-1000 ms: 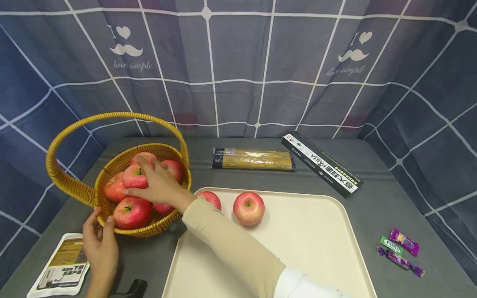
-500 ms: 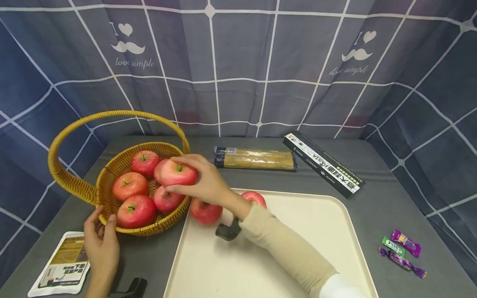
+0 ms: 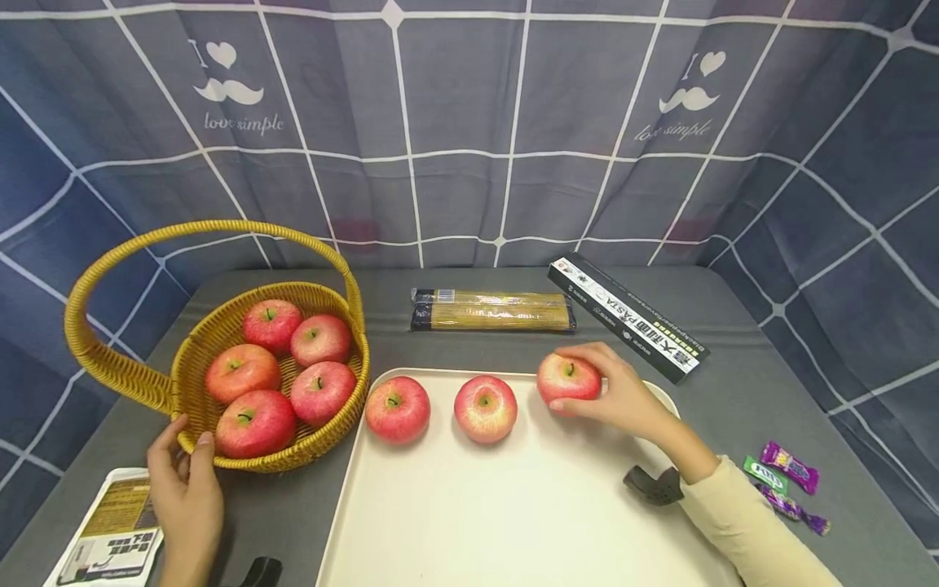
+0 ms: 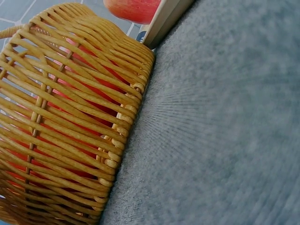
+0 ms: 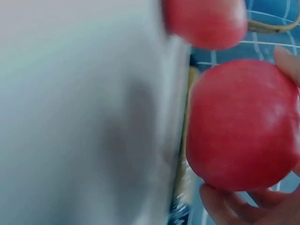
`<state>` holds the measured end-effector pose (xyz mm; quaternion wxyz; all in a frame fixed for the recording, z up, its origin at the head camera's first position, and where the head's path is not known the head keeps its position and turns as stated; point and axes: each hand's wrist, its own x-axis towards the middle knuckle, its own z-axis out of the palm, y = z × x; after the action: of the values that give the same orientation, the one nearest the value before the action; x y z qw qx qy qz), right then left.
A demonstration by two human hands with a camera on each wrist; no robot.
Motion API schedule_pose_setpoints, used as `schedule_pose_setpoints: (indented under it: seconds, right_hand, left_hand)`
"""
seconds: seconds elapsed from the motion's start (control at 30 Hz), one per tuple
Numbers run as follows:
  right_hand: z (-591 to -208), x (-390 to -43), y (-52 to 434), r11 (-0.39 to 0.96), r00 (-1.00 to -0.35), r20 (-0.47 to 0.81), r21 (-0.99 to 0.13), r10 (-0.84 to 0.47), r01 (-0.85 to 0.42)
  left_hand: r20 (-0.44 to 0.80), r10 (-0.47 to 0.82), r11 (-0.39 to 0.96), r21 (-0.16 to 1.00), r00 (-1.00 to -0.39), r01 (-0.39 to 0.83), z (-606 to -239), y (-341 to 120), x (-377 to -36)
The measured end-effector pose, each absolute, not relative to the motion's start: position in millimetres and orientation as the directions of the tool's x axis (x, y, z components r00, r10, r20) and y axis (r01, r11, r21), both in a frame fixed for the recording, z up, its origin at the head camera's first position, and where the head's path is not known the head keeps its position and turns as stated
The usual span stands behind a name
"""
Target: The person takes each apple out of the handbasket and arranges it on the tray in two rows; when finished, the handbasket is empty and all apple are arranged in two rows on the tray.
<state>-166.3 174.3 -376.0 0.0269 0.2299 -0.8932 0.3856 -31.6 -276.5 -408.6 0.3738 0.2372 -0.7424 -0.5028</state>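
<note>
My right hand [image 3: 623,391] grips a red apple [image 3: 568,380] between thumb and fingers over the back right part of the cream tray [image 3: 469,514]. In the right wrist view this apple [image 5: 243,126] looks slightly off the tray surface. Two other apples, a left one [image 3: 398,410] and a middle one [image 3: 486,409], stand in a row along the tray's back edge. My left hand [image 3: 187,497] holds the near left rim of a yellow wicker basket [image 3: 311,448]; the left wrist view shows its woven side [image 4: 70,126] but no fingers. Several apples lie inside the basket.
Behind the tray lie a pasta pack [image 3: 493,311] and a black pasta box [image 3: 627,314]. Wrapped candies [image 3: 788,466] are on the right, a white-and-gold pouch [image 3: 110,530] at the near left. The basket's tall handle [image 3: 209,227] arches upward. A patterned curtain [image 3: 455,122] stands behind.
My right hand took an apple out of the basket and carried it right, past the two others, to the tray's back right. My left hand stayed at the basket rim.
</note>
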Motion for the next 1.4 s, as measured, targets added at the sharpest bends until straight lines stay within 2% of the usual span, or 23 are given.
schedule_pose_setpoints:
  seconds: [0.23, 0.47, 0.6, 0.73, 0.83, 0.97, 1.07, 1.17, 1.3, 1.4]
  right_hand:
    - [-394.9, -141.8, 188.4, 0.610, -0.856, 0.175, -0.634, -0.486, -0.476]
    - [-374.9, -144.6, 170.7, 0.601, -0.820, 0.216, -0.587, -0.530, -0.543]
    - [-348.0, -151.0, 126.8, 0.529, -0.778, 0.261, -0.607, -0.571, -0.593]
    - [-327.6, -152.7, 60.7, 0.421, -0.711, 0.259, -0.656, -0.654, -0.626]
    - [-323.9, -152.2, 6.1, 0.347, -0.653, 0.250, -0.683, -0.715, -0.642]
    - [-331.4, -154.7, -57.6, 0.310, -0.589, 0.249, -0.660, -0.769, -0.684]
    - [-341.3, -158.2, -90.8, 0.348, -0.581, 0.232, -0.612, -0.780, -0.711]
    - [-349.4, -159.0, -111.0, 0.448, -0.597, 0.170, -0.510, -0.784, -0.734]
    - [-351.3, -156.5, -122.4, 0.552, -0.605, 0.082, -0.327, -0.792, -0.767]
    - [-348.6, -155.7, -124.6, 0.575, -0.608, 0.052, -0.271, -0.792, -0.772]
  left_hand:
    - [0.287, -0.750, 0.327, 0.944, -0.596, 0.042, -410.1, -278.4, -25.6]
    - [0.283, -0.758, 0.322, 0.946, -0.588, 0.040, -409.4, -280.7, -21.4]
    - [0.284, -0.761, 0.312, 0.948, -0.583, 0.055, -409.1, -283.6, -22.0]
    - [0.290, -0.762, 0.322, 0.945, -0.579, 0.050, -410.3, -285.0, -24.0]
    - [0.287, -0.764, 0.335, 0.942, -0.578, 0.025, -411.3, -284.5, -25.8]
    - [0.282, -0.762, 0.332, 0.943, -0.583, 0.021, -412.6, -281.7, -28.7]
    - [0.281, -0.755, 0.348, 0.937, -0.593, 0.002, -412.2, -278.9, -30.1]
    - [0.283, -0.748, 0.367, 0.930, -0.601, -0.019, -410.9, -277.0, -30.8]
    - [0.287, -0.744, 0.373, 0.928, -0.603, -0.019, -409.1, -275.8, -31.6]
    - [0.286, -0.746, 0.370, 0.929, -0.601, -0.017, -408.2, -276.0, -31.8]
